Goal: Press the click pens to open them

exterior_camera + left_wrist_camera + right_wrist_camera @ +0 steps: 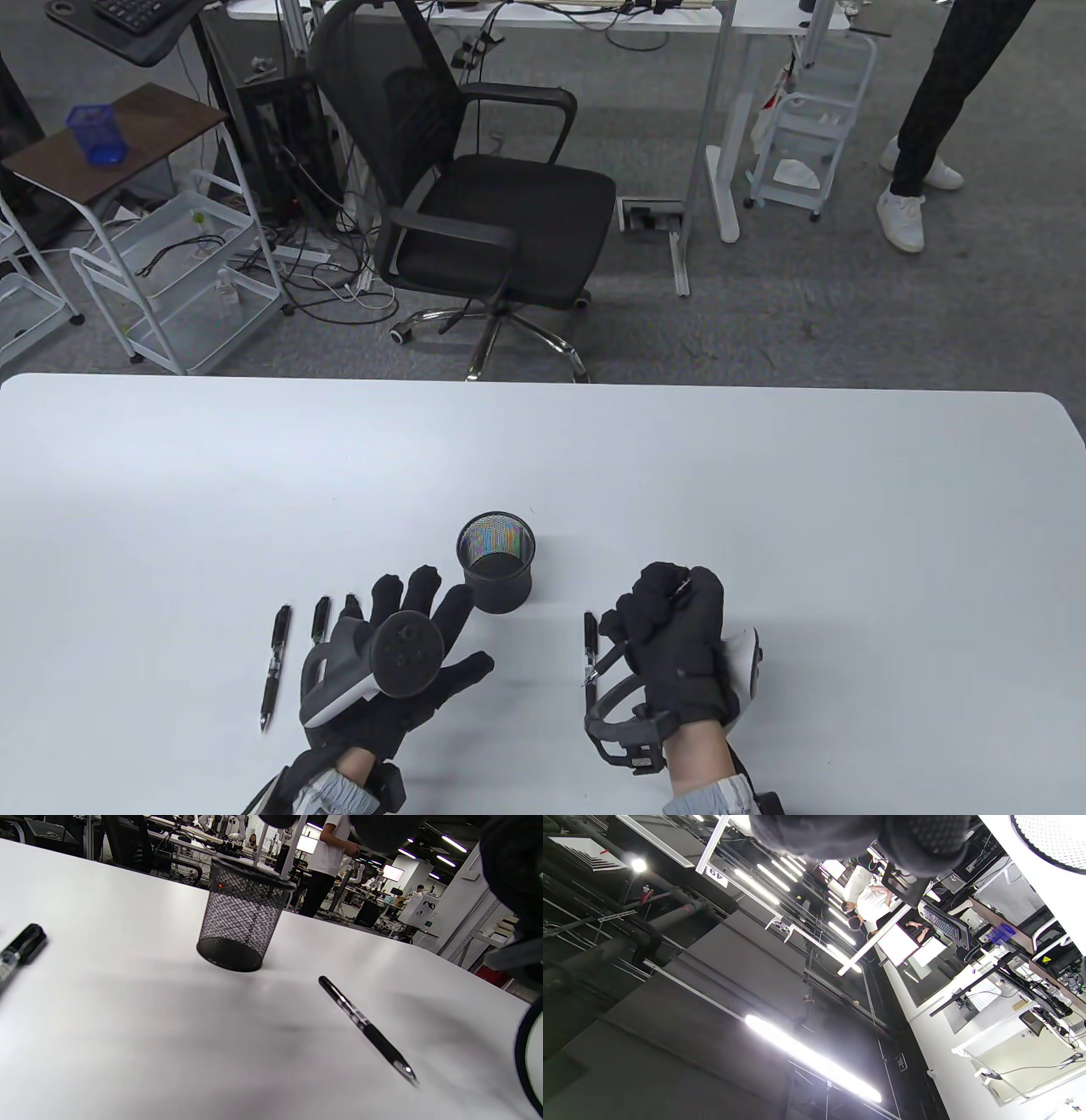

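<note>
Right wrist view: ceiling sign (717, 876) reads "49", inverted.

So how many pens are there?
5 pens: two left of the left hand, one part-hidden beneath it, one beside the right hand, one gripped in it. More may be hidden.

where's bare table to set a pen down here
Bare: the wide stretch of table beyond the mesh cup, and both far sides. Crowded: the near strip, with pens by the left hand and right hand.

Matt black wire-mesh metal cup (497, 562), glossy plastic pens (275, 666) w/ metal tips, smooth white table (764, 509), cloth gloves (679, 645).
</note>
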Available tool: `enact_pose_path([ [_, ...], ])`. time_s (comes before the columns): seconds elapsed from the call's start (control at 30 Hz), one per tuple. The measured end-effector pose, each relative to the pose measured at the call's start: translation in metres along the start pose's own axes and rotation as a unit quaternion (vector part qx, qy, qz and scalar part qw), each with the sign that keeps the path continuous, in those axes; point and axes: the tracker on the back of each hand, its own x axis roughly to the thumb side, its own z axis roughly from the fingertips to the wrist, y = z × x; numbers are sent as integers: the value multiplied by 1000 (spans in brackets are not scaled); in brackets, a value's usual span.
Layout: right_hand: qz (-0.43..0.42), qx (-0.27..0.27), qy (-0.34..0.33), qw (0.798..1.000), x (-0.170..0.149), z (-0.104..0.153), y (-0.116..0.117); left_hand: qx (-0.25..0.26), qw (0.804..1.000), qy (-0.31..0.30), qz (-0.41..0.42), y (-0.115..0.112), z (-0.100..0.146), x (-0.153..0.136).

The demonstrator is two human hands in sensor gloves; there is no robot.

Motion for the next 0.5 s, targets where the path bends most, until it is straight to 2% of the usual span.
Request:
enact_pose_path([
  [0.33,4,1,-5,1000,0,0,0,0,1000,0,1,0,0,0],
  [0.5,17,18,-24,999,4,-2,4,1,1000,-1,2,1,0,-1],
])
